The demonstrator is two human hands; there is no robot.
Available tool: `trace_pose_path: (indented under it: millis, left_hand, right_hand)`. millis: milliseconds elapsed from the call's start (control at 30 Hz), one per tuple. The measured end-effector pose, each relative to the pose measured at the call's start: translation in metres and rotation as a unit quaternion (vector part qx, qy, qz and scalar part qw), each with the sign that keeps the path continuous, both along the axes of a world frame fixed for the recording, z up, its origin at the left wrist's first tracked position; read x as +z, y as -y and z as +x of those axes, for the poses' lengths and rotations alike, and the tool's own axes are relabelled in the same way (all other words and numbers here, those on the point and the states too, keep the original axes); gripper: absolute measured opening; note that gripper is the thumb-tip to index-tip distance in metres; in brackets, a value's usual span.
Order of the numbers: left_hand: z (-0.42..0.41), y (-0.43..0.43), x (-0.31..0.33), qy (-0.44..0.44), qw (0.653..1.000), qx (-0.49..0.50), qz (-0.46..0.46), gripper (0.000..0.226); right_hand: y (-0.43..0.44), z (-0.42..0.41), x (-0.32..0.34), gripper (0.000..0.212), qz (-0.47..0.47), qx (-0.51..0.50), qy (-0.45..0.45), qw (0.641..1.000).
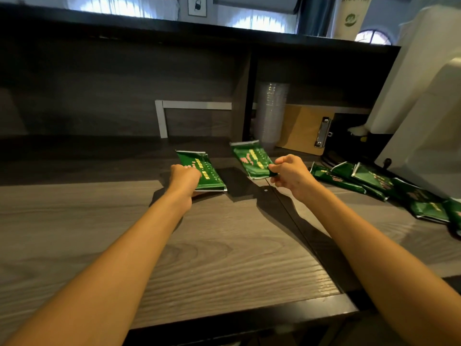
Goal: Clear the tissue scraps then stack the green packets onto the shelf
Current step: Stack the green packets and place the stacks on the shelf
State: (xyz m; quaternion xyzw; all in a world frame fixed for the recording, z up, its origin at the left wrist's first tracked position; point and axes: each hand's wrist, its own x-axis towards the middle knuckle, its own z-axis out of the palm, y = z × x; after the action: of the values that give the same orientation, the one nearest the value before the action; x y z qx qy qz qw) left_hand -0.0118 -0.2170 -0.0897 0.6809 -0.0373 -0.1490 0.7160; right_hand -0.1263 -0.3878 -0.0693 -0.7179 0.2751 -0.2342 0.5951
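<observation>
Gripping a packet [209, 171] by its near end, the left hand [184, 182] curls round it over the counter [224, 245]; the right hand [291, 176] pinches a second packet [250, 159] just right of it. A packet heap [361, 182] lies far right.

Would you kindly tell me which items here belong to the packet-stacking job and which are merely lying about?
Job: left-hand packet, right-hand packet, loose packets at right.
Lying about: clipboard, clear cup stack, white appliance.
</observation>
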Motion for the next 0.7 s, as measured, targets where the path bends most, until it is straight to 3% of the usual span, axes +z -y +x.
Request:
trace_pose_path:
  millis: [67,200,367,533,700]
  left_hand:
    - [-0.006,0.001,0.002,-0.005,0.999,-0.019,-0.034,0.036]
    - [-0.021,0.006,0.005,0.018,0.997,-0.039,-0.065,0.023]
    - [-0.033,0.012,0.007,0.028,0.993,-0.059,-0.100,0.015]
    - [-0.037,0.016,0.003,0.032,0.991,-0.098,-0.085,0.030]
    - [-0.034,0.016,0.000,0.047,0.993,-0.096,-0.043,0.040]
  right_hand:
    - [-0.005,-0.001,0.002,0.015,0.041,0.030,0.041,0.998]
    - [-0.023,0.004,0.001,0.020,0.045,0.095,0.058,0.993]
    - [-0.028,0.009,-0.003,0.022,-0.010,0.128,0.044,0.991]
    - [-0.031,0.013,-0.010,0.018,-0.144,0.167,0.000,0.975]
    - [-0.025,0.008,-0.004,0.015,-0.174,0.188,-0.052,0.965]
